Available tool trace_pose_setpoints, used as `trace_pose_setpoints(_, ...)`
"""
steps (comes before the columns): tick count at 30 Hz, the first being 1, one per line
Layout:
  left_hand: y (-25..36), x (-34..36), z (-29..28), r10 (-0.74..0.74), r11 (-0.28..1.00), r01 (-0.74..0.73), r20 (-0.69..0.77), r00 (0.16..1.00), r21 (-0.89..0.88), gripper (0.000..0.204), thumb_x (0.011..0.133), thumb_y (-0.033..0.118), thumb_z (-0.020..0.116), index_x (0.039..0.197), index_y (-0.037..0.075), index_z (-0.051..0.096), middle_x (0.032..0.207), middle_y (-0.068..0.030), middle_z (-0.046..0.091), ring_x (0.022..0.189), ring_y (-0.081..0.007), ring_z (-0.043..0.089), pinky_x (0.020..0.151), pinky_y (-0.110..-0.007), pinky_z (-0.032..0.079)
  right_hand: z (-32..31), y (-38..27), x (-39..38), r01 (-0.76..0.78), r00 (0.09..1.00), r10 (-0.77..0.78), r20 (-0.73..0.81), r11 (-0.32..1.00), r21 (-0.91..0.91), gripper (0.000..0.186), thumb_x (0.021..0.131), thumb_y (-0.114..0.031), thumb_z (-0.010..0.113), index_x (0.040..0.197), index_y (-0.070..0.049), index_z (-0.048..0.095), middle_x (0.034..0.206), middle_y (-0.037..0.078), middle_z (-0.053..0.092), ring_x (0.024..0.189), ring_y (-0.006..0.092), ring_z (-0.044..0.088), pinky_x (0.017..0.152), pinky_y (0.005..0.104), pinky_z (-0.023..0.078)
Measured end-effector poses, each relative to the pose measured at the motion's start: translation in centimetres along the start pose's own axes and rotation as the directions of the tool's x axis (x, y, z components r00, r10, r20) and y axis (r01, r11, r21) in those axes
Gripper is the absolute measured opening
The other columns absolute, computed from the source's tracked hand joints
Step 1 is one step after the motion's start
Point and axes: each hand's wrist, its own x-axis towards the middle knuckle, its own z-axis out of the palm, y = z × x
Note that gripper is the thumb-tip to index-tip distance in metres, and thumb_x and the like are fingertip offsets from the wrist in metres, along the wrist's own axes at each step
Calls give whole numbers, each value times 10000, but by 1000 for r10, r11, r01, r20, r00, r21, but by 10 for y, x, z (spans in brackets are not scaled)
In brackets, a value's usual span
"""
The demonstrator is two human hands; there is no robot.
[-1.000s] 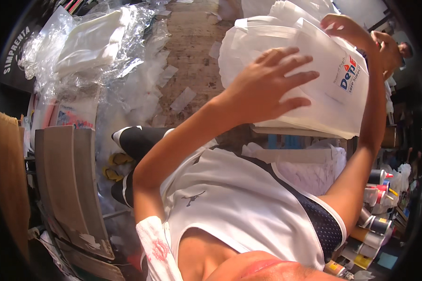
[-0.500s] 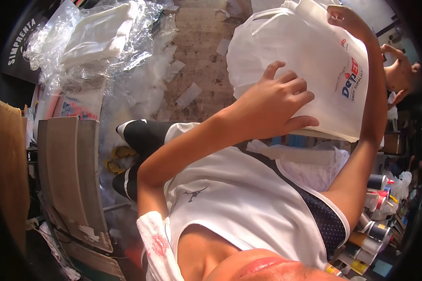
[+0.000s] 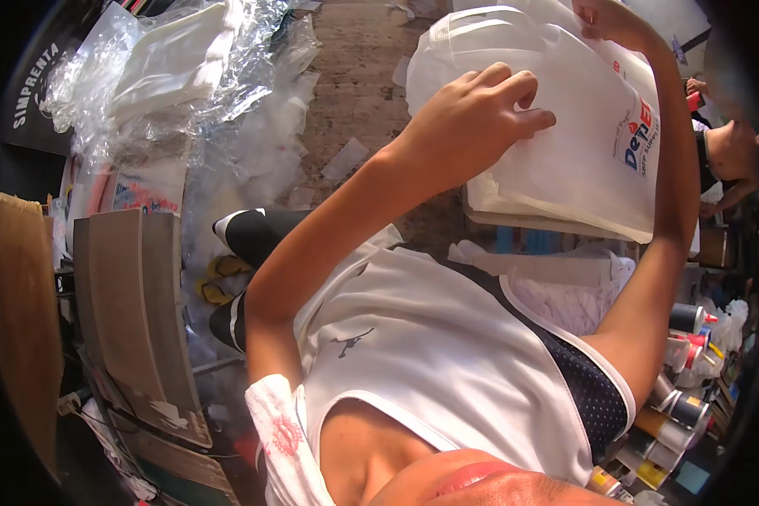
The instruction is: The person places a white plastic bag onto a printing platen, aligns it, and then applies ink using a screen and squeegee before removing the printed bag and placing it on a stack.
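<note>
A white printed bag [image 3: 578,126] with a blue and red logo lies on a stack of white bags [image 3: 514,202] at the upper right. My right hand [image 3: 603,18] is closed at the bag's far edge, which looks lifted and curved. It is cut off partly by the top of the view. My left hand [image 3: 481,110] hovers over the left part of the bag, fingers bent and thumb apart, with nothing seen between them. White loop handles [image 3: 472,18] stick out at the stack's far left.
White bags in clear plastic [image 3: 173,63] lie at the upper left. Grey boards [image 3: 135,312] stand at the left, with a brown panel [image 3: 17,337] beyond. Several ink cans [image 3: 670,430] sit at the lower right. Another person [image 3: 729,156] is at the far right. Paper scraps [image 3: 346,158] litter the floor.
My left hand has moved up and left, away from the bag's near edge. My right hand has shifted slightly up and left, and the bag's left edge has lifted, baring more of the stack.
</note>
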Motion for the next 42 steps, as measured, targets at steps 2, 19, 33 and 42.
trace_pose_setpoints(2, -1, 4, 0, 62, 998, -62, 3, 998, 32, 276, 802, 132, 772, 1070, 194, 744, 1041, -6, 608, 977, -206, 634, 874, -363, 570, 0, 0, 3, 20, 1000, -20, 5, 1000, -7, 254, 796, -259, 757, 916, -64, 645, 848, 105, 656, 800, 248, 607, 739, 414, 487)
trace_pose_setpoints(19, 26, -20, -17, 0, 990, 2, 16, 1000, -140, 296, 878, 308, 760, 1058, 90, 671, 1142, -78, 680, 1156, -270, 638, 1047, -463, 486, -14, 3, 46, -4, 1000, 4, -18, 1000, 25, 321, 799, -141, 792, 1022, -52, 580, 811, 72, 568, 782, 177, 571, 668, 381, 491)
trace_pose_setpoints(33, 25, -108, -67, -338, 939, 342, -298, 893, -43, 515, 901, 473, 745, 1276, 134, 642, 1316, -109, 614, 1274, -307, 570, 1082, -479, 457, -93, -313, 160, 713, 701, -654, -285, 627, 315, 328, 903, -304, 725, 1091, -47, 644, 962, 113, 658, 914, 234, 636, 805, 402, 523)
trace_pose_setpoints(42, 40, -272, -114, -794, 559, 808, -404, 455, -188, 169, 1047, 130, 582, 988, 9, 682, 982, -109, 701, 989, -283, 668, 926, -375, 501, 62, -505, 501, 678, 598, -744, -299, 668, -306, 429, 938, -366, 662, 1203, -29, 678, 997, 205, 722, 948, 358, 692, 851, 478, 542)
